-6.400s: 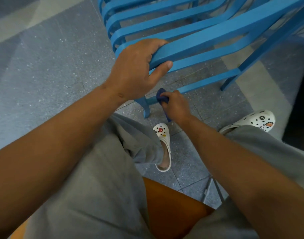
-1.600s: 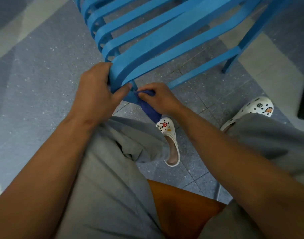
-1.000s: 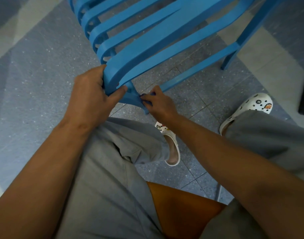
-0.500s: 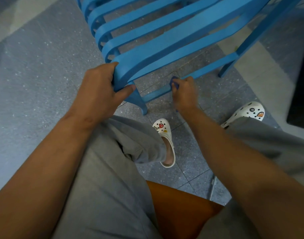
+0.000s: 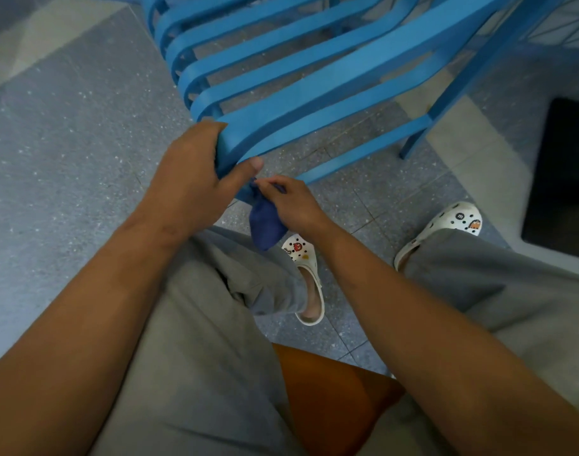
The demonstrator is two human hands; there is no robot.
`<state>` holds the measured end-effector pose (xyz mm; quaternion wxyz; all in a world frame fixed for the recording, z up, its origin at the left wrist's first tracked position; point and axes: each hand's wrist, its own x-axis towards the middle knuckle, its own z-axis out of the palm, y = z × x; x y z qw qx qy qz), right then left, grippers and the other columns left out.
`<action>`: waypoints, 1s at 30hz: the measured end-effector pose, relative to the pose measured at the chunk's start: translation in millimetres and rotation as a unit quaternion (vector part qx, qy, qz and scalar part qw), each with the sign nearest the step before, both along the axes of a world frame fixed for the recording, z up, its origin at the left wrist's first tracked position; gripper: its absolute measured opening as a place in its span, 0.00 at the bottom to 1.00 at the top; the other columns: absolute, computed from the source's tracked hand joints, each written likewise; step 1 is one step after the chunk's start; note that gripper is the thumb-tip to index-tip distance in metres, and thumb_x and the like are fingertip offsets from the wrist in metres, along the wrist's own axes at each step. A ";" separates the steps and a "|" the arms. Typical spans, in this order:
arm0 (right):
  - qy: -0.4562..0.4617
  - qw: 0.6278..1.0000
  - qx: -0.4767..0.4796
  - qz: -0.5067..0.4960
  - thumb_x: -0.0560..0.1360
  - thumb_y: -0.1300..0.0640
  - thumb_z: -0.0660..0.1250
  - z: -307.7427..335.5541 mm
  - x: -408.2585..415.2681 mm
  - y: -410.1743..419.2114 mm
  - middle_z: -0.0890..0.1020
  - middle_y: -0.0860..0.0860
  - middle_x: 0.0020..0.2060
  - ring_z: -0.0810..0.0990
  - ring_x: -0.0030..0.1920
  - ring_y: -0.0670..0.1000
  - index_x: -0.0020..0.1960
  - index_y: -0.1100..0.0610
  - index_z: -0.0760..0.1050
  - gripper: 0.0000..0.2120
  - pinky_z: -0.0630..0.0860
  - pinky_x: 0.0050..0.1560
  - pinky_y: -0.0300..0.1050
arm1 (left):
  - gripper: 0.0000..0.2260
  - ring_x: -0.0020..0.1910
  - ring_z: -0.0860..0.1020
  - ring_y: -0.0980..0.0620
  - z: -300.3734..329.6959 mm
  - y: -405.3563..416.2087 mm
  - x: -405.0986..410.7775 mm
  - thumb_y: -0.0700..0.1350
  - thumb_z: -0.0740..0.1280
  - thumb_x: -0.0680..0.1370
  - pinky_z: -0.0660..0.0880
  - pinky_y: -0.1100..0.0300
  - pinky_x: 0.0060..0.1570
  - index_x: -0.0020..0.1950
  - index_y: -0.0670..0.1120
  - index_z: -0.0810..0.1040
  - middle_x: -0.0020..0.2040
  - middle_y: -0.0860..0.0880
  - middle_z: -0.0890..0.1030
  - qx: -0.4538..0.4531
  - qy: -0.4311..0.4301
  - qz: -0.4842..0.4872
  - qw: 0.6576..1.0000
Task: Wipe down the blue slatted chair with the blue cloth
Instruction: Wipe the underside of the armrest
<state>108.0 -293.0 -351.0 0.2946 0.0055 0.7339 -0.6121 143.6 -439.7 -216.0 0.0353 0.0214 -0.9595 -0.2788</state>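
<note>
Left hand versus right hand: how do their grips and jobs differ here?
The left hand wraps the front edge of the blue slatted chair, thumb over the slat; the right hand pinches the dark blue cloth instead. The left sits higher on the seat, the right lower, beside the front leg. Both are closed on something.

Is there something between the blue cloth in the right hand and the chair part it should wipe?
Nothing visible blocks it. The right hand pinches the blue cloth just beside the chair corner, near its front leg. The left hand grips that corner from the other side, thumb close to the cloth but not covering the frame below.
</note>
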 end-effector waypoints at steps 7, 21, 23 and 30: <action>-0.047 0.985 -0.162 -0.031 0.82 0.55 0.64 68.3 0.0 -12.5 0.86 0.54 0.50 0.83 0.56 0.55 0.49 0.52 0.82 0.08 0.77 0.64 0.55 | 0.24 0.75 0.67 0.49 4.5 5.9 -3.9 0.55 0.54 0.85 0.60 0.64 0.73 0.77 0.41 0.67 0.76 0.43 0.69 0.025 0.016 -0.040 0.999; -0.102 0.955 -0.243 -0.136 0.83 0.64 0.61 116.4 -7.9 25.5 0.80 0.62 0.53 0.78 0.55 0.58 0.56 0.64 0.77 0.07 0.71 0.70 0.61 | 0.21 0.82 0.52 0.46 13.1 10.5 -5.4 0.48 0.53 0.87 0.53 0.47 0.80 0.80 0.44 0.63 0.83 0.44 0.51 0.023 0.008 -0.041 0.999; -0.103 0.955 -0.238 -0.145 0.83 0.63 0.62 119.1 -7.6 30.9 0.80 0.62 0.53 0.78 0.55 0.58 0.54 0.63 0.77 0.06 0.71 0.70 0.62 | 0.21 0.82 0.52 0.47 13.1 11.6 -6.6 0.48 0.54 0.87 0.53 0.48 0.80 0.80 0.44 0.64 0.83 0.44 0.52 0.024 0.008 -0.036 0.999; -0.056 0.964 -0.168 -0.197 0.82 0.60 0.65 140.9 -3.2 55.6 0.83 0.57 0.49 0.81 0.51 0.52 0.54 0.61 0.80 0.07 0.77 0.62 0.52 | 0.22 0.81 0.55 0.48 14.9 11.2 -5.9 0.51 0.55 0.86 0.54 0.53 0.79 0.78 0.46 0.67 0.83 0.46 0.55 0.033 0.012 -0.034 0.999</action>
